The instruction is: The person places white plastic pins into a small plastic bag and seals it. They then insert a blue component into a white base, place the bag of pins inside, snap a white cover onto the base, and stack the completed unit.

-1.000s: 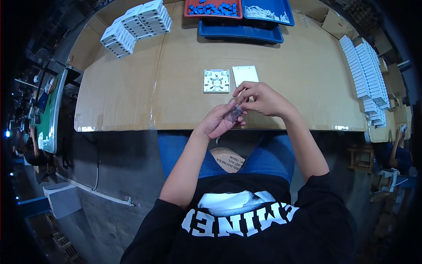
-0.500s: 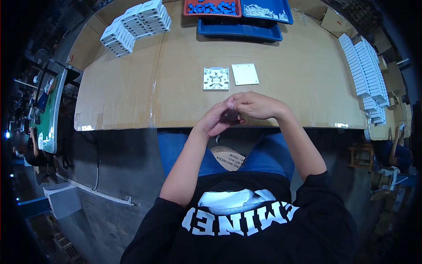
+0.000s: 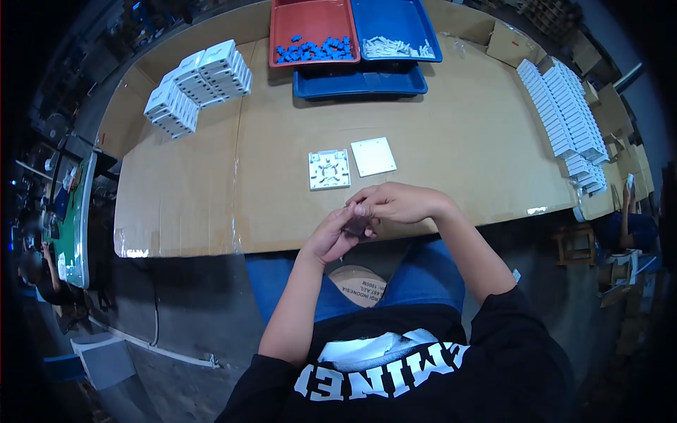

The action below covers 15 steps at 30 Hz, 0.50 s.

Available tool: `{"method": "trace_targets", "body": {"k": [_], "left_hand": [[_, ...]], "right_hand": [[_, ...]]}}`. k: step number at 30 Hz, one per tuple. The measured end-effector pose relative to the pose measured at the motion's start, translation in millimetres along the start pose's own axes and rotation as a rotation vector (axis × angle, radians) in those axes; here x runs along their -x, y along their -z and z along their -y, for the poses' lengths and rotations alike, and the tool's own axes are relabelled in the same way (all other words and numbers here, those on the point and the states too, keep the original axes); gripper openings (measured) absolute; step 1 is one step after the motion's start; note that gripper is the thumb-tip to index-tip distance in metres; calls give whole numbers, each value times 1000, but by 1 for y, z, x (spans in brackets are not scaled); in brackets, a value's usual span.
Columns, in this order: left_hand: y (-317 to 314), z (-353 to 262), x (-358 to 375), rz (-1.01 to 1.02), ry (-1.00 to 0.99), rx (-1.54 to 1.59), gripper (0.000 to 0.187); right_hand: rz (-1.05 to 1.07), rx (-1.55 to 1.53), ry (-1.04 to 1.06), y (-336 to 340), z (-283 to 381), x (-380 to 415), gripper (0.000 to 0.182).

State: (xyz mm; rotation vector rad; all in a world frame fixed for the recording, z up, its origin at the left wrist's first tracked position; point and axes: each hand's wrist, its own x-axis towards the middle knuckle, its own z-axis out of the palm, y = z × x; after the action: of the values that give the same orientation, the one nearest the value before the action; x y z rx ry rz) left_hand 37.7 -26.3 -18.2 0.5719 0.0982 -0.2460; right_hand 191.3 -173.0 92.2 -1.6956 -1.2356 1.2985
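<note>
My left hand (image 3: pixel 335 235) and my right hand (image 3: pixel 403 203) meet just over the near edge of the table, fingers bent and pressed together. Between them the view is dark, so whatever they may hold cannot be made out. Beyond the hands lies a white square plastic tray (image 3: pixel 329 170), its inside facing up, with small moulded parts and clips showing. A flat white square cover (image 3: pixel 374 156) rests beside it on the right, slightly turned.
At the back, a red bin (image 3: pixel 310 28) holds blue pieces and a blue bin (image 3: pixel 395 25) holds white sticks, above another blue bin (image 3: pixel 360 84). Stacks of white cases stand at the left (image 3: pixel 226 70) and right (image 3: pixel 564 109). Other people sit at both sides.
The view has tilted up, so the table and bins sit lower in the picture. Both hands stay together near the table edge, their fingers only slightly shifted.
</note>
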Motion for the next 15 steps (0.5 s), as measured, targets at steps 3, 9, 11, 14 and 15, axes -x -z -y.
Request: {"method": "trace_targets", "body": {"k": [3,9,11,14,15], "left_hand": [[3,1,-5,66,-10,46,56],[-4,-5,-6,114,50,180,65],[-2,-4,-7,103,46,155,63],[1,-3,-9,97,49,157,61],[2,-3,-11,96,57,163,61]], "right_hand": [[-130,19,166,40,-21,-2,40],[-587,4,120,150,-30,-20,31],[-728,29,132,195,-40,-34,28],[-925,190,88,262,-67,-57,24],[-1044,404,55,280,-72,-62,23]]}}
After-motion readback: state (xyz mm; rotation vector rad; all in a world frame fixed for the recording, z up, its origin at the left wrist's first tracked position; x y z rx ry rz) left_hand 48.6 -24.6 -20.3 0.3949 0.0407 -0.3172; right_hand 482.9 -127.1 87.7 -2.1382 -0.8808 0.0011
